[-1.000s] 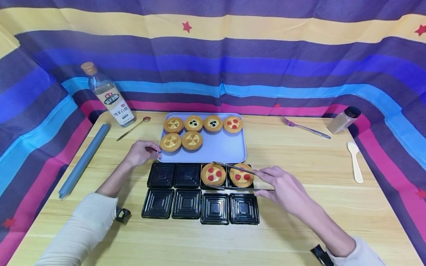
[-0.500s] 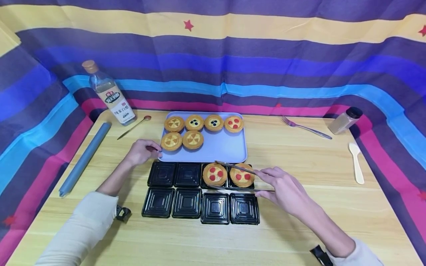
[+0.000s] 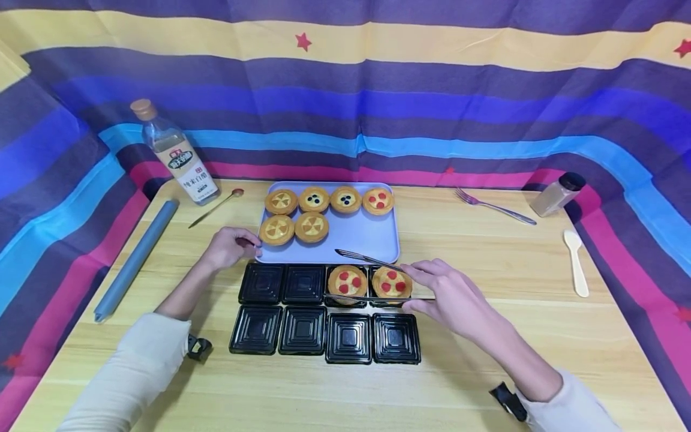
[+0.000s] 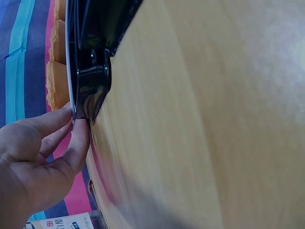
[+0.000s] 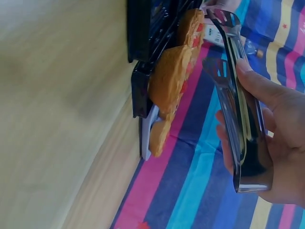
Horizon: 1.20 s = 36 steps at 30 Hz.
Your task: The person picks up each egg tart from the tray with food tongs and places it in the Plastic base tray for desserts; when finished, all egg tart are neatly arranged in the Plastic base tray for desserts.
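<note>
My left hand (image 3: 229, 247) pinches the front left corner of a lilac tray (image 3: 361, 243); the left wrist view shows the thumb and fingers at its edge. Several tarts stand on the tray, topped with pale wedges, dark berries or red pieces. In my right hand (image 3: 450, 294) I hold metal tongs (image 5: 245, 129), their arms spread apart with nothing between the tips. The tongs hang over two red-topped tarts, a left one (image 3: 345, 279) and a right one (image 3: 390, 279), each in a black square plastic box in the back row. The other black boxes (image 3: 304, 330) hold no tart.
A vinegar bottle (image 3: 180, 159), a small long-handled spoon (image 3: 216, 208) and a grey-blue roll (image 3: 137, 258) lie or stand at the left. On the right are a fork (image 3: 496, 207), a black-capped jar (image 3: 558, 194) and a cream plastic utensil (image 3: 577, 264).
My right hand and the tongs have moved slightly back and left, away from the front boxes. The left hand stays at the tray corner, and the tarts have not moved.
</note>
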Tool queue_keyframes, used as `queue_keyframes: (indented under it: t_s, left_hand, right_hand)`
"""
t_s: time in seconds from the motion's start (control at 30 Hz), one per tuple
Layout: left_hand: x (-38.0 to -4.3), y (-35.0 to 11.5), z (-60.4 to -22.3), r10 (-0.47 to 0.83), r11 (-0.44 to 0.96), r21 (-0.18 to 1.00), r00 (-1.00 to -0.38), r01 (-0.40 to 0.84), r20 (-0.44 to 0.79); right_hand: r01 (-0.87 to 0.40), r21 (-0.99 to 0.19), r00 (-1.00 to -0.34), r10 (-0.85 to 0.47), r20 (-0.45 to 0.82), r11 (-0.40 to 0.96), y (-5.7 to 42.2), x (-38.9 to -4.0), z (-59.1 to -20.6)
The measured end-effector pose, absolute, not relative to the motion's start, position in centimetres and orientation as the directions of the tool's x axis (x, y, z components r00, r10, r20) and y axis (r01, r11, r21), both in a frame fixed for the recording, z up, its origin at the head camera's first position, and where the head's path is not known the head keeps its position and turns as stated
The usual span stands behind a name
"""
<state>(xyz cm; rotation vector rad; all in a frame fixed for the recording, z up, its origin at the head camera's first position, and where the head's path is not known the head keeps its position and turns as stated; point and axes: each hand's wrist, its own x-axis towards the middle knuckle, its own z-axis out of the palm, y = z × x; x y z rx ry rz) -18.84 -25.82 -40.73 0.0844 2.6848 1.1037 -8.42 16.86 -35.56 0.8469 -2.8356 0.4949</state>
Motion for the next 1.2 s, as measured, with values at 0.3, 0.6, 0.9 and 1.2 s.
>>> queue_keyframes:
  t_s: [0.3,0.6,0.9,1.2]
  left_hand:
    - [-18.8,-25.8,-40.7,0.138,0.707,0.705,-0.969,-0.049,-0.207]
    - [-18.7,-26.0,-40.7,0.147,0.709,0.703,-0.967,-0.044,-0.208]
    - [-18.7,-25.9,-40.8,0.157,0.683,0.73,-0.972,-0.022,-0.176]
    - [-18.7,-25.8,-40.6,0.147,0.704,0.709,-0.967,-0.046,-0.209]
  right_hand:
    - [-0.539,-0.284,-0.84,-0.483,0.247,0.793,14.6,-10.8,-35.1]
    - [-0.515,-0.255,-0.855,-0.468,0.226,0.818,12.5,-14.3,-35.6]
    - [-0.462,-0.261,-0.887,-0.439,0.145,0.848,10.7,-16.6,-36.6]
    - [-0.467,-0.249,-0.884,-0.442,0.153,0.848,9.8,-17.2,-37.2]
